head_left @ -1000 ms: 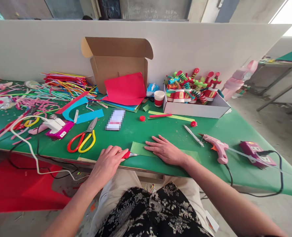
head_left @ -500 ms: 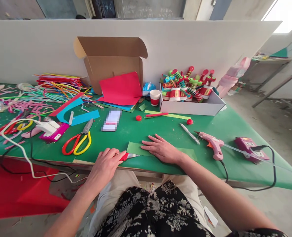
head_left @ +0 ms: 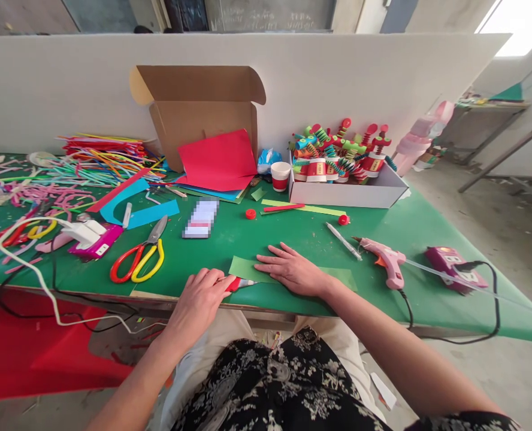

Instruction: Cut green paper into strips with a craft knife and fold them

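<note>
My left hand (head_left: 204,302) is wrapped round a red-handled utility knife (head_left: 234,285) near the table's front edge. Its blade points right and lies low along the front edge of a light green paper strip (head_left: 242,267). Flat on that strip, my right hand (head_left: 293,272) presses with fingers spread and covers its middle. The strip's right end shows past my wrist. Most of the knife's handle is hidden under my left fingers.
Scissors (head_left: 144,254) and a phone (head_left: 201,218) lie to the left. A pink glue gun (head_left: 388,260), a pen (head_left: 343,240) and a purple power strip (head_left: 450,269) are on the right. Behind stand a paper cup (head_left: 280,177) and a white box (head_left: 349,194) of paper figures.
My left hand and the knife have slid slightly to the right along the strip's front edge. My right hand stays pressed on the strip. The whole view has shifted a little.
</note>
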Motion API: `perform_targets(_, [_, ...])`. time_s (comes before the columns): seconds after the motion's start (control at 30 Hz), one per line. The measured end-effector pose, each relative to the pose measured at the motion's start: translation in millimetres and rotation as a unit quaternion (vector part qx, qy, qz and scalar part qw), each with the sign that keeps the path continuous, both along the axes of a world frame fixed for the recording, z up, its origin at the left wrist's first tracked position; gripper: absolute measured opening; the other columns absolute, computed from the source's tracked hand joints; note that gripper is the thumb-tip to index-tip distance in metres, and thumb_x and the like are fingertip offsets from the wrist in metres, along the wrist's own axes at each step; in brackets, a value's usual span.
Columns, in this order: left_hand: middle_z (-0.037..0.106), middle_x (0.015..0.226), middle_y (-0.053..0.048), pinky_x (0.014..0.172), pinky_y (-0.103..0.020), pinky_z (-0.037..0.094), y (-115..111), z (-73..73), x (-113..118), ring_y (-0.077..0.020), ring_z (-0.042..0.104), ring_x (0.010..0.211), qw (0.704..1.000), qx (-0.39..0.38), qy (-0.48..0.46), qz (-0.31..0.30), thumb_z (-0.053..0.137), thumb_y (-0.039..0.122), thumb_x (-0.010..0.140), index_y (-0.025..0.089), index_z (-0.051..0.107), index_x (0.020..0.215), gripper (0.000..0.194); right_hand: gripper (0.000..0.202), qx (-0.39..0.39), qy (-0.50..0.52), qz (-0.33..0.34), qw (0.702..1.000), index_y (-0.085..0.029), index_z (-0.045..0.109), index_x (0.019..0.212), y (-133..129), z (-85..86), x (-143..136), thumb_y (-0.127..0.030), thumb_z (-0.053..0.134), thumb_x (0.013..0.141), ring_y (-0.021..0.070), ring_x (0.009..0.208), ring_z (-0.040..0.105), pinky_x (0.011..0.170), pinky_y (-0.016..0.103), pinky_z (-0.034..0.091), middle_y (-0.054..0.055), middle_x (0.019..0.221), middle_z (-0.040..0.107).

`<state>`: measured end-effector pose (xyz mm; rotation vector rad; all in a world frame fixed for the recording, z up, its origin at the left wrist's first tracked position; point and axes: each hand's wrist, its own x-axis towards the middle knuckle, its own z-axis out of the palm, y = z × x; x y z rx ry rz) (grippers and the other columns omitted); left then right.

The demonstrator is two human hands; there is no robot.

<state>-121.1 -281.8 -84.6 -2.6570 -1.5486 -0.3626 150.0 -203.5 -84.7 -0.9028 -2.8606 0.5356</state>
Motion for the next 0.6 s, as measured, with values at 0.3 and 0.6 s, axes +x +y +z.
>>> perform_targets(0.3, [0.063, 0.101, -0.007, 0.071, -0.032, 0.037, 3, 1.1, -17, -0.0219, 0.052, 0.089, 1.000, 0.014, 0.007, 0.000, 0.044, 0.015, 0.098, 0.021, 0.062, 0.125, 0.034, 0.047, -0.010, -0.003, -0.060, 0.998, -0.030, 0.041, 0.150, -7, 7.4, -22, -0.028, 0.031, 0.105, 0.0301, 0.150, 0.020, 0.122, 0.058, 0.012, 0.000, 0.158, 0.036])
perform_targets(0.6, [0.063, 0.101, -0.007, 0.072, -0.033, 0.037, 6, 0.5, -16, -0.0221, 0.051, 0.089, 1.000, 0.014, 0.006, -0.008, 0.042, 0.016, 0.098, 0.021, 0.062, 0.124, 0.033, 0.047, -0.027, -0.015, -0.047, 0.998, -0.032, 0.038, 0.152, -13, 8.1, 34, -0.033, 0.028, 0.106, 0.0271, 0.152, 0.014, 0.123, 0.056, 0.010, -0.002, 0.160, 0.032])
